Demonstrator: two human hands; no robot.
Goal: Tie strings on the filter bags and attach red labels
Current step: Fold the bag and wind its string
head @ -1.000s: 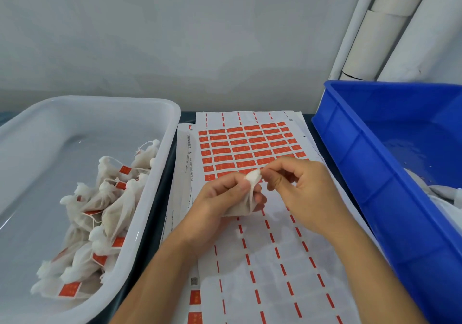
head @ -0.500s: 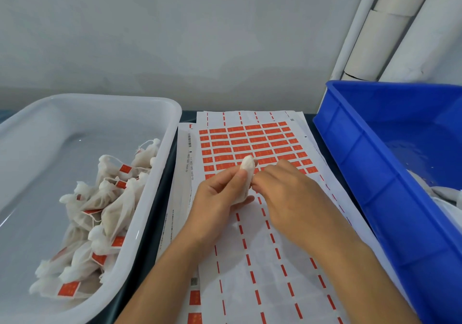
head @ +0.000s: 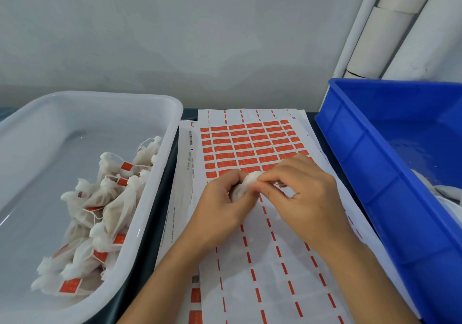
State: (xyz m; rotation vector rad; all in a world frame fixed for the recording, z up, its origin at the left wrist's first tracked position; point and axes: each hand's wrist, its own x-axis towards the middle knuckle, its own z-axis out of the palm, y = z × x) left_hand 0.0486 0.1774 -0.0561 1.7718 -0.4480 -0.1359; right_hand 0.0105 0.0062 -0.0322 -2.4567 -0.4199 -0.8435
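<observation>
**Both hands pinch one filter bag above the label sheets**

Gripping a small white filter bag (head: 246, 185) between them, the person's two hands meet over the middle of the worktop. The left hand (head: 221, 205) has its fingers curled round the bag's body, hiding most of it. The right hand (head: 303, 193) pinches the bag's top with thumb and forefinger, its other fingers loosely bent. Whether a string runs between the fingers is too blurred to tell.

The bag is held just above a stack of label sheets (head: 262, 261) lying flat between two containers. The far part of the top sheet holds rows of red labels (head: 250, 146); the near part shows mostly bare backing with thin red dashes.

To the left stands a white tub (head: 155, 198), and inside it lies a pile of finished bags (head: 105, 206), each gathered at the neck and many bearing a red label. To the right stands a blue crate (head: 370, 173), with some white material showing at its far right edge. White pipes (head: 382, 36) run up the wall behind the crate.
</observation>
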